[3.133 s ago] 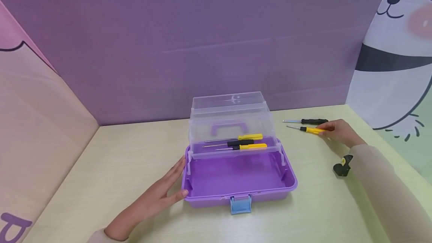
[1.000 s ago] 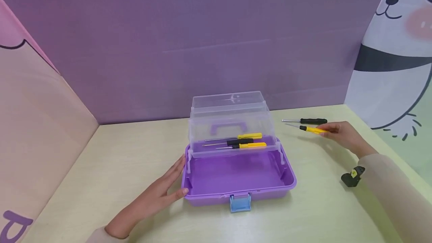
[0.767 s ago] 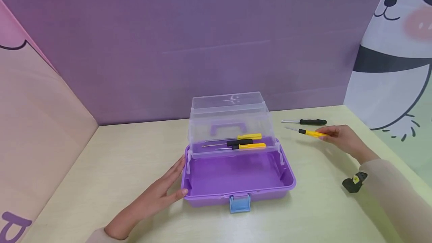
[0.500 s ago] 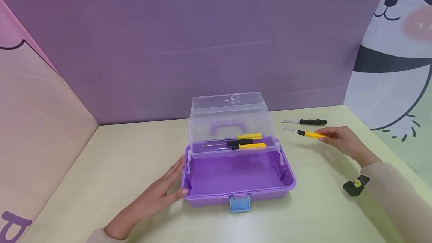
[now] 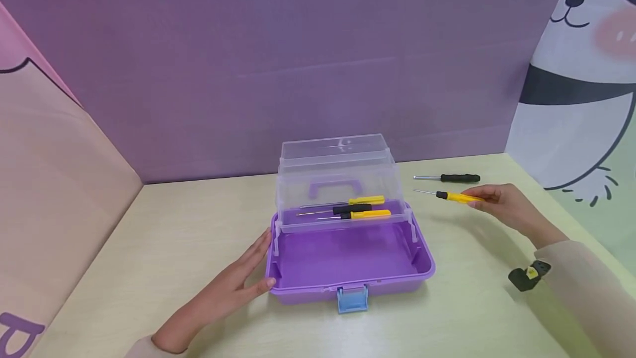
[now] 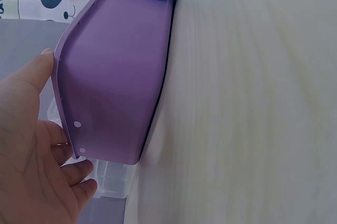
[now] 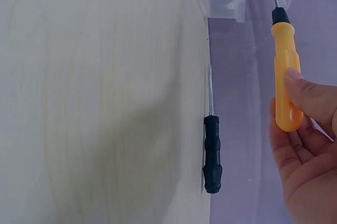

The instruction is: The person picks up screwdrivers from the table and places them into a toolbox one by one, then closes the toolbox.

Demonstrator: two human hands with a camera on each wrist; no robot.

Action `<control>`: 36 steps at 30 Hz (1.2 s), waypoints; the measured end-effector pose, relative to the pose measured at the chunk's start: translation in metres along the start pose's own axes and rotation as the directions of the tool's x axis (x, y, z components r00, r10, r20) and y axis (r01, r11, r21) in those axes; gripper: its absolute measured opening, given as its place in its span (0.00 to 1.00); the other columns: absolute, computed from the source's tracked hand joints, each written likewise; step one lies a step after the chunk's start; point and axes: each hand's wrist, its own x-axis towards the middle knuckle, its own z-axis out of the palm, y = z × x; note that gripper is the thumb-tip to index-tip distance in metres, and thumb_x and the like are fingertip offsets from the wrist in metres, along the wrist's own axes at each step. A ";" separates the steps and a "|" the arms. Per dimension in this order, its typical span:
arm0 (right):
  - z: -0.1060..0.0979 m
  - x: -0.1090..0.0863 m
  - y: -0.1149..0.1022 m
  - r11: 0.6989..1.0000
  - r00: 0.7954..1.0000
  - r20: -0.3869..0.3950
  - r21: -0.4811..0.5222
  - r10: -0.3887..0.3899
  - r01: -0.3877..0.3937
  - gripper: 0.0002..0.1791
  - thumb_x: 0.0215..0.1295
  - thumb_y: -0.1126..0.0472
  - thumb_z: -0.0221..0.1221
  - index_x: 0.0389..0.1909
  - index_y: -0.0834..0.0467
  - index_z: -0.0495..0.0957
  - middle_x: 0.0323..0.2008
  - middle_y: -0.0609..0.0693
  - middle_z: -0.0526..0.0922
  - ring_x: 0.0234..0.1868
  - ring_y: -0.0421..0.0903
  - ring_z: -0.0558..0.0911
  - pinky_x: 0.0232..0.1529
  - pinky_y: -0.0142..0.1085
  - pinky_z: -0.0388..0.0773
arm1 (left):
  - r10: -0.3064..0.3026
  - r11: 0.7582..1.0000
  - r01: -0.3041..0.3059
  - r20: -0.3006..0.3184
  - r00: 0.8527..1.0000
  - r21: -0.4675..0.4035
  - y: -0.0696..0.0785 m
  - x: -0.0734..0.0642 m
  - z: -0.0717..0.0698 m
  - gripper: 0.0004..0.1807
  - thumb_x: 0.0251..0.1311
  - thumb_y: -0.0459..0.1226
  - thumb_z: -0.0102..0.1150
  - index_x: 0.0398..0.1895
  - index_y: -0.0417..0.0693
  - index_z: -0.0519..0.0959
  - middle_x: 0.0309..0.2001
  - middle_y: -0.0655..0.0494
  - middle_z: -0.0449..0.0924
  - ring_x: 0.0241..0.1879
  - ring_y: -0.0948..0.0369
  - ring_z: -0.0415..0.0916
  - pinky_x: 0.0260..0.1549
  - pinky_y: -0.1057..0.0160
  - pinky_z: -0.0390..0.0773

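My right hand (image 5: 497, 203) pinches a yellow-and-black screwdriver (image 5: 454, 197) by its handle, the thin shaft pointing left. In the right wrist view that screwdriver (image 7: 285, 77) is held above the table. A black-handled screwdriver (image 5: 460, 178) lies on the table just behind it. My left hand (image 5: 236, 280) rests along the left side of a purple toolbox (image 5: 348, 291). Its thumb touches the rim, and the fingers stretch along the wall, as the left wrist view also shows. On the toolbox's raised clear tray (image 5: 318, 225) lie a yellow screwdriver (image 5: 366, 200), a black one (image 5: 351, 209) and a yellow-and-black one (image 5: 370, 214).
Behind the tray, the toolbox's clear lid (image 5: 333, 149) stands up with a purple handle. A blue latch (image 5: 353, 299) hangs at the front. The pale table (image 5: 199, 220) meets a purple backdrop (image 5: 318, 59). A small black device (image 5: 528, 275) sits at the right wrist.
My right hand has lifted the yellow-and-black screwdriver and drawn it slightly towards me, away from the black-handled one. My left hand and the toolbox stay in place.
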 end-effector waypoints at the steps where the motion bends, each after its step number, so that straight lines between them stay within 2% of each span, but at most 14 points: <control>1: 0.000 0.000 -0.001 1.000 1.000 0.001 0.001 -0.001 0.001 0.18 0.64 0.65 0.59 0.51 0.71 0.76 0.47 0.68 0.79 0.35 0.28 0.77 0.37 0.21 0.77 | -0.001 1.000 0.001 0.000 1.000 0.000 0.000 0.000 0.000 0.41 0.67 0.46 0.51 0.75 0.56 0.39 0.76 0.58 0.34 0.72 0.45 0.41 0.61 0.37 0.56; 12: 0.001 -0.006 -0.011 0.997 0.997 -0.007 0.006 -0.073 0.073 0.16 0.62 0.66 0.60 0.49 0.70 0.77 0.43 0.62 0.82 0.34 0.35 0.81 0.35 0.23 0.78 | 0.013 1.000 -0.013 -0.002 1.000 0.006 0.000 0.001 0.001 0.41 0.67 0.46 0.51 0.75 0.54 0.40 0.76 0.55 0.35 0.72 0.44 0.42 0.61 0.37 0.57; 16: 0.002 -0.006 -0.017 0.994 0.994 -0.023 -0.006 -0.111 0.111 0.15 0.61 0.68 0.61 0.48 0.70 0.79 0.40 0.58 0.83 0.34 0.31 0.80 0.36 0.21 0.77 | 0.007 1.000 -0.007 -0.003 1.000 0.003 0.001 0.000 0.000 0.41 0.67 0.46 0.51 0.75 0.55 0.40 0.76 0.57 0.34 0.72 0.44 0.41 0.61 0.36 0.56; 21: 0.004 -0.004 -0.022 0.991 0.991 -0.026 0.006 -0.131 0.131 0.15 0.60 0.68 0.61 0.47 0.70 0.79 0.38 0.54 0.84 0.34 0.32 0.80 0.35 0.22 0.78 | 0.005 1.000 -0.005 -0.001 1.000 -0.009 0.002 0.000 0.000 0.41 0.67 0.45 0.51 0.75 0.55 0.39 0.76 0.58 0.33 0.72 0.44 0.40 0.61 0.36 0.56; 28: 0.009 -0.003 -0.031 0.985 0.985 -0.019 0.003 -0.170 0.170 0.15 0.60 0.69 0.61 0.46 0.71 0.79 0.39 0.63 0.83 0.33 0.29 0.79 0.35 0.22 0.78 | 0.007 1.000 -0.007 0.001 1.000 0.003 0.001 0.001 0.000 0.41 0.67 0.47 0.50 0.75 0.54 0.39 0.76 0.57 0.34 0.72 0.45 0.41 0.62 0.38 0.55; 36: 0.013 0.002 -0.042 0.981 0.982 -0.005 -0.045 -0.190 0.189 0.13 0.60 0.68 0.61 0.46 0.67 0.80 0.39 0.61 0.84 0.34 0.29 0.78 0.36 0.22 0.77 | 0.010 1.000 -0.010 -0.002 1.000 0.010 0.000 0.001 0.000 0.41 0.67 0.47 0.51 0.75 0.53 0.40 0.76 0.57 0.34 0.72 0.46 0.41 0.63 0.39 0.55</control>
